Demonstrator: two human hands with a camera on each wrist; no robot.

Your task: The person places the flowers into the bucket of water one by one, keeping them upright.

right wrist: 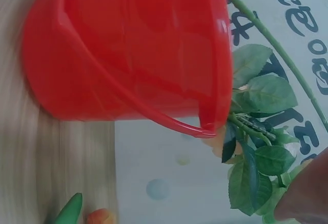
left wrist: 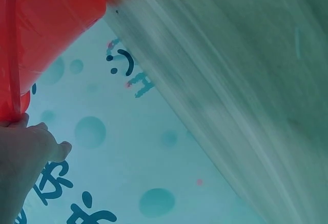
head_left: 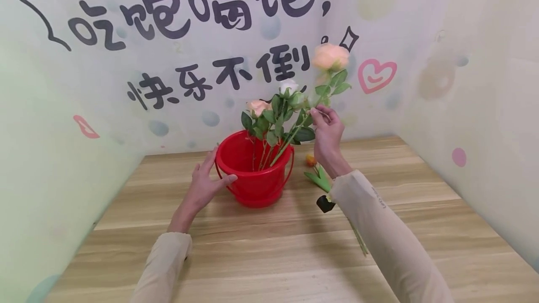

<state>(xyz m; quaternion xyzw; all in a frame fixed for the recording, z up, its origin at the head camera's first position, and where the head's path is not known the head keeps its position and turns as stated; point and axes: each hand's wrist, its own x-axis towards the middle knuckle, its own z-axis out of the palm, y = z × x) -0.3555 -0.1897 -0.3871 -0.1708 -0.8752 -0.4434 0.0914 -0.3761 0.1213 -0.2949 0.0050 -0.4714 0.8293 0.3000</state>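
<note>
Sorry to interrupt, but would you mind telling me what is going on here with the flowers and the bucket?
A person is arranging artificial roses in a red bucket on a wooden table. The left hand rests against the bucket's side, while the right hand pinches the stem of a tall peach rose whose lower end is in the bucket. Two shorter roses already stand inside, and another flower lies on the table.

A light wooden table with long plank grain fills a corner between 3 pale walls. The back wall carries 2 rows of big dark Chinese characters, faint round dots, a pink heart and red lips. The right wall shows soft pastel spots under even light
</note>
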